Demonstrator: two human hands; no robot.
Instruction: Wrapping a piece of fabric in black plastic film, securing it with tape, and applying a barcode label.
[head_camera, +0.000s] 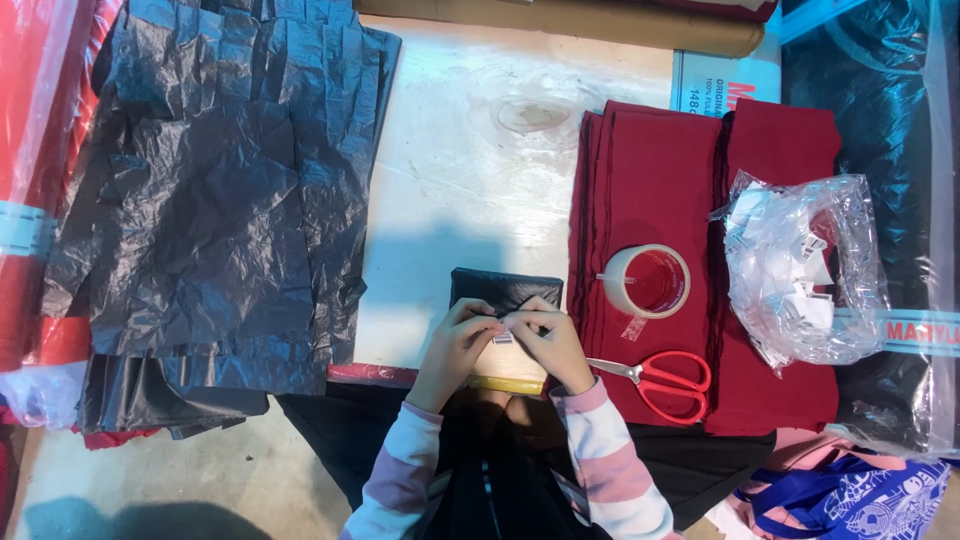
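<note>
- Red fabric in clear plastic (40, 190) runs down the far left edge of what we see, part of it under the dark sheets.
- Next to it lies a wide stack of crinkled black plastic bags (215, 190), spread flat over the left part of the pale desk (460, 170).
- At the near middle of the desk we find a small folded black bag (500, 289), with both hands meeting on its near edge.
- Our left hand (455, 345) comes in from a pink and white striped sleeve; its fingers (478, 315) are pressed together, pinching a small white tag (503, 339) at the bag's near edge.
- Our right hand (552, 345) mirrors it, fingers (525, 322) closed on the same tag from the other side, so the tag sits right between the two sets of fingertips and against the black bag.
- Just below the hands a yellowish strip (510, 382) shows at the desk edge; we cannot tell what it is.
- To the right lie folded dark red cloths (650, 170) in two stacks.
- On the cloth stands a roll of clear tape (648, 282), near our right hand but apart from it.
- Red-handled scissors (665, 378) rest below the tape, blades pointing toward the right hand.
- Farther right, a clear plastic bag of small white tags (800, 270) sits on the cloth.
- A dark wrapped bundle (890, 150) fills the right edge.
</note>
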